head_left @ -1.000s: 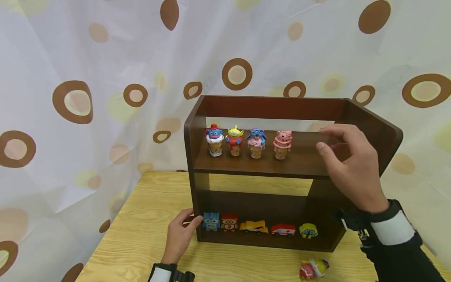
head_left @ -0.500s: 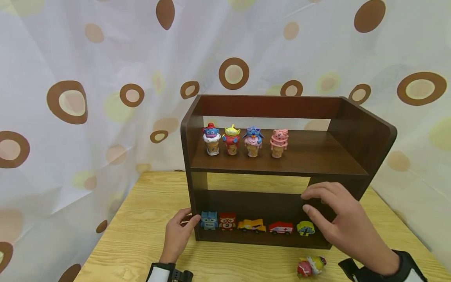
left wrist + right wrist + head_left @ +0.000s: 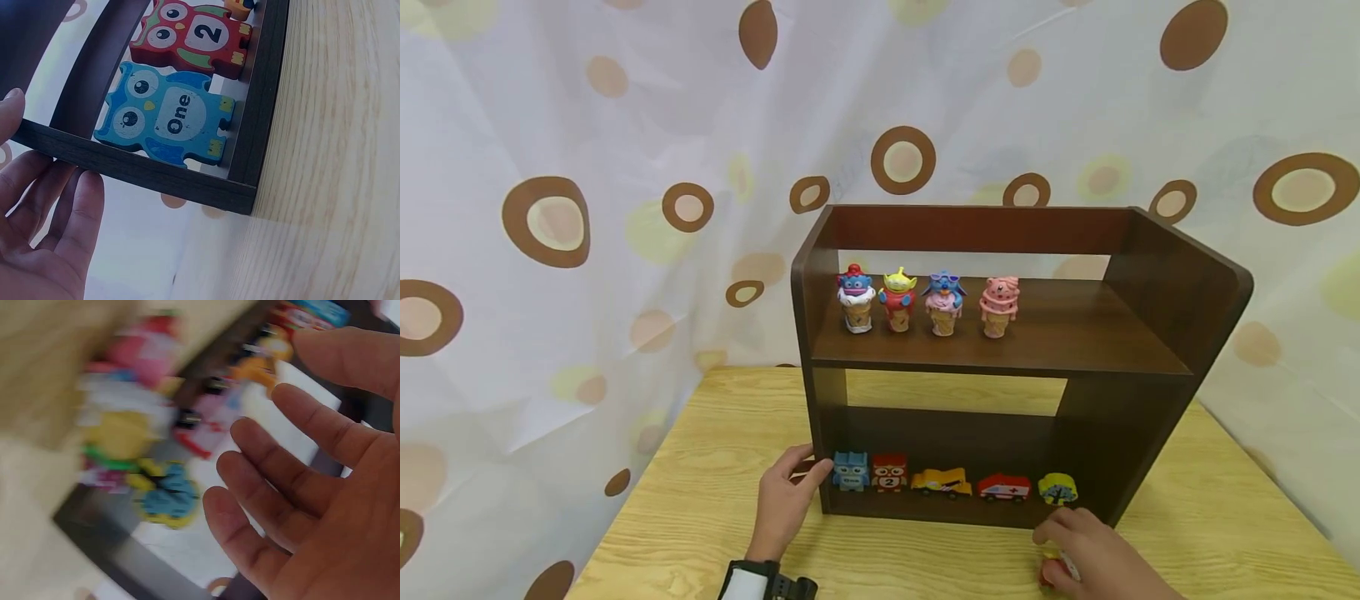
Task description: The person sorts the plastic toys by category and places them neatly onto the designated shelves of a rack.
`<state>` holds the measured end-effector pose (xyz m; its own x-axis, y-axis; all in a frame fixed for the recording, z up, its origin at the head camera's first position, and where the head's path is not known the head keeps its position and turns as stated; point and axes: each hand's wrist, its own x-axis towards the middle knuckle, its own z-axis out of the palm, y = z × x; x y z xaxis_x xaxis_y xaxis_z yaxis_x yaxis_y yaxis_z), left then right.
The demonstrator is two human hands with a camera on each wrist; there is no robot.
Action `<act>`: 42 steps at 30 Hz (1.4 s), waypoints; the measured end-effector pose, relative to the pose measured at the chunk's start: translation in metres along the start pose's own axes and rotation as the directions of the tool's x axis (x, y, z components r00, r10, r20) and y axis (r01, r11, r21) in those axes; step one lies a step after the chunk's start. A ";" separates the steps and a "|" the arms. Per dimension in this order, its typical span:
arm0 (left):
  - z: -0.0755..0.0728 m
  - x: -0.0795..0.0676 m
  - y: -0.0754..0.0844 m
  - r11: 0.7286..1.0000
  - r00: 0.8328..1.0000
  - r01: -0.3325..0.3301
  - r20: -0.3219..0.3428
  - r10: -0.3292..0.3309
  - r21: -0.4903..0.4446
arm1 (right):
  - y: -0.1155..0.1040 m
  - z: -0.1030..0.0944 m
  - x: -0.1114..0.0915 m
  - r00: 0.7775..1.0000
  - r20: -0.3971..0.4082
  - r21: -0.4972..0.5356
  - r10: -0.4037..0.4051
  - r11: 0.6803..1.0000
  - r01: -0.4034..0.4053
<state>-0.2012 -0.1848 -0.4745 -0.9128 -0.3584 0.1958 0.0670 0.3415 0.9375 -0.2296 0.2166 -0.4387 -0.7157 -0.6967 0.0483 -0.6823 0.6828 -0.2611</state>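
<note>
My left hand [image 3: 781, 507] grips the left side panel of a dark brown two-tier shelf [image 3: 1000, 365], thumb on one face and fingers on the other. My right hand [image 3: 1093, 557] is low at the front right, over a small red, white and yellow toy figure [image 3: 1051, 552] lying on the table, which it partly hides. In the right wrist view the fingers are spread and loosely bent, and the blurred figure [image 3: 122, 425] appears apart from them. Nearest the left hand stand a blue owl block [image 3: 162, 115] marked One and a red owl block [image 3: 194, 37] marked 2.
Several ice-cream-cone figures, among them a pink one [image 3: 999, 307], stand on the upper tier's left half. Beside the owls on the lower tier are a yellow vehicle [image 3: 940, 482], a red-and-white ambulance [image 3: 1003, 487] and a yellow tree block [image 3: 1057, 488]. A patterned curtain [image 3: 625, 125] hangs behind the table [image 3: 700, 467].
My right hand has come down from the upper tier, past the lower right, to the toy figure on the table. The left hand stays on the shelf's side panel.
</note>
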 end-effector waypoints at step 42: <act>0.001 -0.001 0.001 1.000 1.000 -0.001 0.005 0.001 0.001 | 0.026 0.029 0.006 0.998 0.050 0.091 -0.024 0.996 0.019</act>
<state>-0.2009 -0.1838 -0.4742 -0.9148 -0.3534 0.1954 0.0678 0.3428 0.9370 -0.2473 0.2243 -0.4731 -0.6910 -0.7229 0.0066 -0.6795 0.6464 -0.3472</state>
